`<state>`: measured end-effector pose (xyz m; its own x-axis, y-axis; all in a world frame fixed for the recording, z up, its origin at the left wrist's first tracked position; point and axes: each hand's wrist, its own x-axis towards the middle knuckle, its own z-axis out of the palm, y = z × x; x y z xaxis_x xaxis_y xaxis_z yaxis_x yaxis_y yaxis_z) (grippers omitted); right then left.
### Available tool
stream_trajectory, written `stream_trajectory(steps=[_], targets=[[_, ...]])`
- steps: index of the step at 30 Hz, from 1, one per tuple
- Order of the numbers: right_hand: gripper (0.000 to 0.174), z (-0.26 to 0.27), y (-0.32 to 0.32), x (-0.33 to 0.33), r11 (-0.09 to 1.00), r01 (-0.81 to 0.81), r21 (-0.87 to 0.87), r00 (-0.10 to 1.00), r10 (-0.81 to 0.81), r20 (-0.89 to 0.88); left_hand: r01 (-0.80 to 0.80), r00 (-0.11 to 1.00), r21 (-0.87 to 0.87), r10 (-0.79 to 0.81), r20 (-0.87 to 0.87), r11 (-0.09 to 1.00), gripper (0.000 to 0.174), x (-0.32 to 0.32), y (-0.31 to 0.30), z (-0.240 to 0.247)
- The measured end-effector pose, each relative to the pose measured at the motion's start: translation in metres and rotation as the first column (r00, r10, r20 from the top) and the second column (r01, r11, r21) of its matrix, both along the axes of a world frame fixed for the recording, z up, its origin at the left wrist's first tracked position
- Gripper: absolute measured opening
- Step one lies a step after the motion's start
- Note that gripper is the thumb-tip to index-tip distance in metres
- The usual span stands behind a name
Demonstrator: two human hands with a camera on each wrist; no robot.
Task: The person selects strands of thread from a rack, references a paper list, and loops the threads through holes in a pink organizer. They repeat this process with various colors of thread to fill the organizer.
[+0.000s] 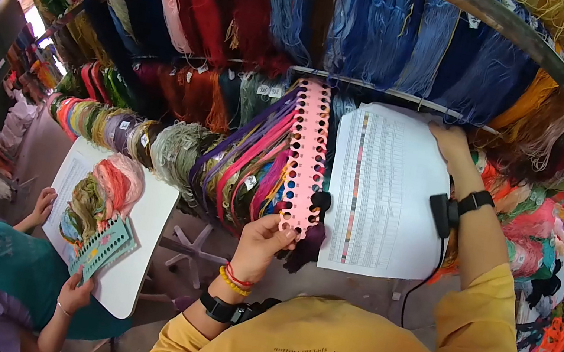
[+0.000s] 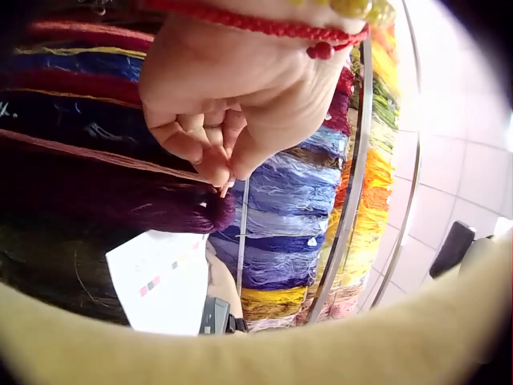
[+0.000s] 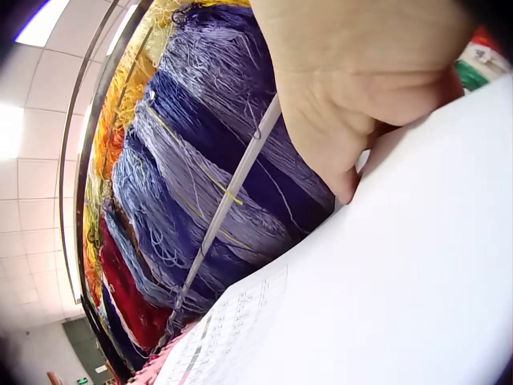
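Observation:
My left hand pinches the lower end of a long pink thread card with round holes along both edges. Threads in purple, magenta, orange and blue hang from its left side. In the left wrist view, thumb and fingertips of the left hand meet close above a dark purple skein. My right hand grips the upper right edge of white paper sheets printed with a table and a column of colour swatches. The right wrist view shows the right hand at the paper's edge.
Thread skeins in many colours hang from metal rails ahead and above. More skeins hang on a lower row. At left, another person holds a green thread card over a white board. More people are at far right.

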<state>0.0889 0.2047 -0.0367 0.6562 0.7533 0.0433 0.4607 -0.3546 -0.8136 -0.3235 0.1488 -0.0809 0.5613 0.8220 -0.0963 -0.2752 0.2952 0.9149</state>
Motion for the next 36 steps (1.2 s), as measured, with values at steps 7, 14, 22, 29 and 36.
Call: stream_trajectory(steps=[7, 14, 22, 29, 36], targets=[[0.067, 0.003, 0.037, 0.04, 0.931, 0.076, -0.356, 0.762, 0.176, 0.624, -0.032, 0.999, -0.025, 0.032, -0.005, 0.999, 0.011, 0.005, 0.002, -0.005], [0.067, 0.01, 0.016, 0.016, 0.919, 0.182, -0.349, 0.787, 0.077, 0.613, -0.009, 1.0, -0.073, 0.009, -0.004, 0.997, 0.014, 0.002, 0.003, -0.014], [0.058, 0.025, 0.005, -0.007, 0.949, 0.152, -0.276, 0.793, 0.049, 0.607, 0.029, 1.0, -0.091, -0.029, 0.0, 0.995, 0.017, -0.003, 0.005, -0.025], [0.054, 0.035, -0.009, -0.022, 0.981, 0.121, -0.151, 0.81, -0.01, 0.587, 0.09, 0.996, -0.094, -0.088, 0.02, 0.992, 0.02, -0.016, 0.007, -0.03], [0.049, 0.046, -0.032, -0.034, 0.984, 0.106, -0.142, 0.804, -0.001, 0.595, 0.092, 0.996, -0.101, -0.092, 0.005, 0.991, 0.018, -0.02, 0.006, -0.024]])
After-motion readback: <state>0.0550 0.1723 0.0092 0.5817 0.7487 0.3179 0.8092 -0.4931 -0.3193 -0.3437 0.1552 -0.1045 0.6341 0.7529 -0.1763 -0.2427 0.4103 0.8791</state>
